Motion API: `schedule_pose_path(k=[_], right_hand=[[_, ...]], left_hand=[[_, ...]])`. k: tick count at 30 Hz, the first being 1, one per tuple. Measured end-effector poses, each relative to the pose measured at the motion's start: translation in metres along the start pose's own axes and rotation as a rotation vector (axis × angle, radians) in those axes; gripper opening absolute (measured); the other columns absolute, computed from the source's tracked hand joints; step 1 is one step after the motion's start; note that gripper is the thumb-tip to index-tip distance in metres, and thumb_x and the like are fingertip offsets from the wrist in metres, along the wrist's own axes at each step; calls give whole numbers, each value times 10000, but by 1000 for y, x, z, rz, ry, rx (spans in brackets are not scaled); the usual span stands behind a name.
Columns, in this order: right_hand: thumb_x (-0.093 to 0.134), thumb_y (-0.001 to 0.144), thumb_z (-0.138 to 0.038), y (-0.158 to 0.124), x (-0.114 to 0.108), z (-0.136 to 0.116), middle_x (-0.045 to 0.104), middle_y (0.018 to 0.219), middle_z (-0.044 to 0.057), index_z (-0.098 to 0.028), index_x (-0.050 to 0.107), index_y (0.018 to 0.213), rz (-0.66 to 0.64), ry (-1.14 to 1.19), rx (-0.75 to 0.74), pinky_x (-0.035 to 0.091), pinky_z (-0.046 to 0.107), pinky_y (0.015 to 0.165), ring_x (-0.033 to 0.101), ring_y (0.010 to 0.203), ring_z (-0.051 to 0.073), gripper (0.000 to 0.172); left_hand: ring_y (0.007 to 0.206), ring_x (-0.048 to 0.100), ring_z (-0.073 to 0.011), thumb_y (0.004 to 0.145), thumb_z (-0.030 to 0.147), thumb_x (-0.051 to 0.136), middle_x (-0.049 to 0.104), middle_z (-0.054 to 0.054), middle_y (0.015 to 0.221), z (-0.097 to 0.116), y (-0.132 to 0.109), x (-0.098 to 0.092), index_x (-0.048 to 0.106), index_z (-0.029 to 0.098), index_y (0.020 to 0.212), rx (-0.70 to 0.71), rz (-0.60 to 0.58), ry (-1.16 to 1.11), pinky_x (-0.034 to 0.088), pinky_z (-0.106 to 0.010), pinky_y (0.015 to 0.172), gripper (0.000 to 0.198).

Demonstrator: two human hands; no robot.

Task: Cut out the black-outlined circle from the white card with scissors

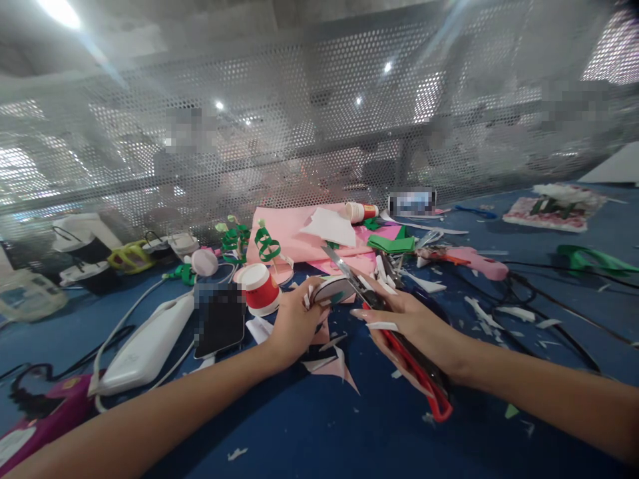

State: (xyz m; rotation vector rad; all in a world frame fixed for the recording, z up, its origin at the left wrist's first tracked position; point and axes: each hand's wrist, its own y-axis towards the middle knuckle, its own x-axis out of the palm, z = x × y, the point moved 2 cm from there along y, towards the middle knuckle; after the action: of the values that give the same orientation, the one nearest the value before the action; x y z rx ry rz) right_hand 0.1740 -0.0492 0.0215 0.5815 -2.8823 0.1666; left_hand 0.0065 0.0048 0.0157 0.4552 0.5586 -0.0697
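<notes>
The left hand [294, 326] grasps a rounded white-rimmed piece [333, 290] between thumb and fingers, above the tabletop [319, 442]. The right hand [417, 326] grips the red-and-black scissors [368, 294], blades directed away from the person, at the right edge of the piece; blade contact cannot be determined. A red-and-white cup [260, 291] stands just beside the left hand. Paper scraps [332, 367] lie below both hands. A phone [219, 326] lies left of the cup, near a white power bank [150, 342].
</notes>
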Motion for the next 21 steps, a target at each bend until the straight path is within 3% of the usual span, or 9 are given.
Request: schedule_pose_path(k=[9,16,21], right_hand=[[526,809,-246,1,-1,1,501,425,-80,-295,145,1432,42,-41,-7,389,155,269,433,274,79,732],[509,812,-229,2,-1,2,497,416,-86,-309,113,1436,38,-48,-4,392,162,266,419,267,78,744],[517,809,-228,2,-1,2,502,423,-83,-305,166,1424,42,-55,-10,403,163,275,431,272,77,713]], left_hand=[[659,560,-108,680,73,487,634,28,716,1,-1,-1,596,182,880,6,18,14,430,-204,604,252],[566,507,-93,694,95,502,599,47,632,-2,-2,0,609,187,881,57,-30,121,390,-203,555,234],[604,537,-102,686,73,486,616,38,674,-2,0,1,601,187,879,43,-16,68,414,-201,567,253]])
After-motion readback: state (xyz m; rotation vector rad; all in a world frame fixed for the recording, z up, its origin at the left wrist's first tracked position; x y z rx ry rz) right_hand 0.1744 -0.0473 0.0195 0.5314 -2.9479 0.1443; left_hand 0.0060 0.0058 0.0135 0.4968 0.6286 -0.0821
